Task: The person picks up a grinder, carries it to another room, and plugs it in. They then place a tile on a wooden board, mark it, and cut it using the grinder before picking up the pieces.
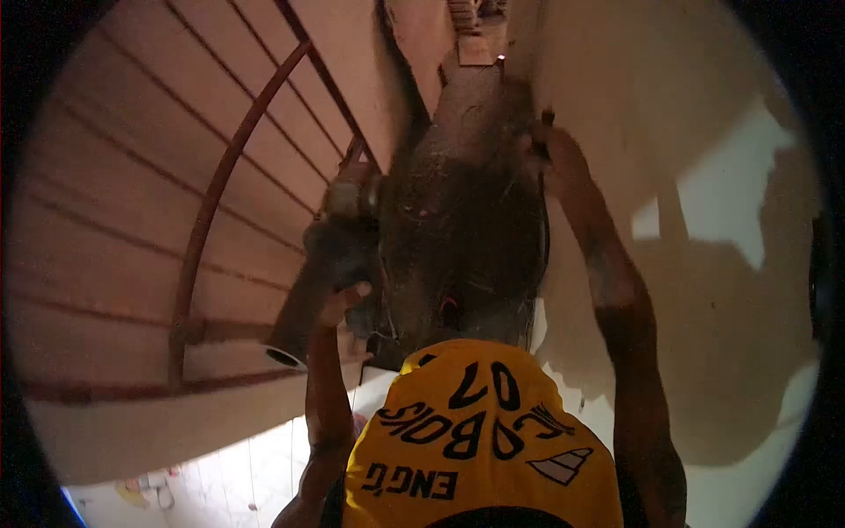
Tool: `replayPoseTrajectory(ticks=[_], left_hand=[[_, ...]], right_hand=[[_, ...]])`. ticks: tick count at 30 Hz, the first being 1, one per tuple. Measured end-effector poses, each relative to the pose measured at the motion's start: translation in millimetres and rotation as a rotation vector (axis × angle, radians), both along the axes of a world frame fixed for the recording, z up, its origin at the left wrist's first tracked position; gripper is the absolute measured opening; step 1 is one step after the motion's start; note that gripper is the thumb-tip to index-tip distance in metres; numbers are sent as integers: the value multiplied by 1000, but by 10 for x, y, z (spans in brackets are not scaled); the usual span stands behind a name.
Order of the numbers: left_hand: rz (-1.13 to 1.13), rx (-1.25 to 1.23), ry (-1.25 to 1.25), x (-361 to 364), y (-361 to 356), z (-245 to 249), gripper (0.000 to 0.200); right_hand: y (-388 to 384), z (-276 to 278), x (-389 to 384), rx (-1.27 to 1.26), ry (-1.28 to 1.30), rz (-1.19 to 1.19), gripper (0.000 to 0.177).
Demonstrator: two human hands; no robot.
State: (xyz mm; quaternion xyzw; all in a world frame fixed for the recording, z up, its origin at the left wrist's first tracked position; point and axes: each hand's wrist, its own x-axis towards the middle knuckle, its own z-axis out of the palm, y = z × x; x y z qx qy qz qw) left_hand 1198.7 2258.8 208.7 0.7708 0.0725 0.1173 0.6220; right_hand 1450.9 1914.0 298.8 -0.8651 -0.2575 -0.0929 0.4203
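On your left, the pipe [305,304] slants forward beside your left hand [338,308]. Your right hand [554,157] is well apart; both grips are unclear.

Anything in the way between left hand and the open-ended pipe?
Nothing visible. The left hand is right beside the open-ended pipe, seemingly touching it; blur and dim light hide the exact contact.

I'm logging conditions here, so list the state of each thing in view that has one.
Pipe: tilted, lower end open.
Left hand: at the pipe, grip unclear.
Right hand: extended forward, blurred, grip unclear.
Yellow shirt: worn.
Right-hand wall: partly lit, partly shadowed.
Dark bulky shape between the arms: too dim to tell.
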Motion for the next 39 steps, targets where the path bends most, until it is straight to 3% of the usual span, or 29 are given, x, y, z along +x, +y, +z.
replayPoseTrajectory(ticks=[1, 3, 4, 7, 8, 10, 12, 14, 18, 20, 22, 27, 29, 31, 33, 34, 35, 39], left_hand=[[-32, 62, 14, 226, 79, -54, 67], [-101, 182, 44, 687, 192, -93, 66], [-138, 243, 63, 916, 229, -113, 66], [-210, 485, 57, 1592, 378, -183, 66], [-220, 594, 49, 1830, 401, -261, 66], [-191, 683, 22, 2214, 437, -407, 66], [-162, 615, 9, 2571, 486, -532, 67], [-263, 190, 70, 3010, 293, -33, 70], [-188, 361, 81, 4006, 383, 0, 73], [-149, 326, 33, 4484, 313, -58, 70], [-94, 286, -14, 4976, 153, 48, 66], [56, 283, -22, 6144, 6, 202, 57], [105, 247, -11, 5463, -8, 281, 54], [175, 245, -82, 5593, 94, 259, 50], [213, 277, -73, 5872, 14, 352, 50], [211, 312, -44, 6759, 36, 274, 50], [213, 349, -43, 6720, 91, 201, 51], [211, 379, -90, 7769, 82, 102, 53]], right_hand=[[99, 81, 329, 297, 157, -29, 11], [147, 367, 993, 287, 7, -94, 14], [102, 529, 1316, -37, -283, -116, 15], [-89, 682, 2369, 413, -122, 77, 12], [-240, 831, 2502, 430, -84, 147, 11], [-314, 1161, 2562, 793, 126, 389, 9], [-195, 1323, 2231, 1485, 504, 741, 9], [-277, 1262, 2234, 1534, 455, 738, 9], [-233, 1245, 2762, 1624, 487, 914, 10], [-158, 1181, 2901, 1453, 152, 574, 11], [-236, 1074, 3402, 1407, 222, 1056, 16], [-299, 816, 4370, 1288, 102, 1031, 21], [-294, 686, 3604, 1280, 105, 1044, 30], [-237, 602, 3720, 1274, 77, 1060, 29], [-319, 568, 4018, 1276, 81, 1019, 27], [-317, 501, 4900, 1278, 98, 981, 27], [-298, 457, 4823, 1280, 68, 912, 25], [-286, 308, 5645, 1223, -25, 682, 36]])
